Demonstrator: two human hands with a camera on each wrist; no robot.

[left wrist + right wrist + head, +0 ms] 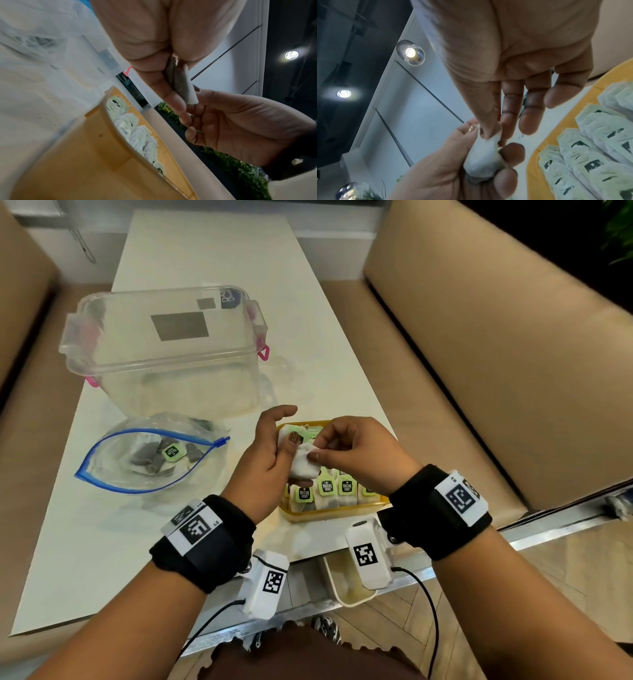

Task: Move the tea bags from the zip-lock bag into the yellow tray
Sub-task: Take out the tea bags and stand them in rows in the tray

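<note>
Both hands meet just above the yellow tray [322,513], holding white tea bags [303,463] between them. My left hand [274,450] grips the tea bags [181,83] between thumb and fingers. My right hand [352,450] pinches the upper corner of a tea bag [485,155] with thumb and forefinger. Several tea bags with green tags [325,486] stand in a row in the tray [534,174]. The open zip-lock bag [150,460] with a blue rim lies left of the tray and holds several tea bags [161,455].
A clear lidded plastic box [168,350] stands behind the zip-lock bag. The white table [212,251] runs away from me, with tan sofas [496,337] on both sides. A small cream tray [342,583] sits under the table's near edge.
</note>
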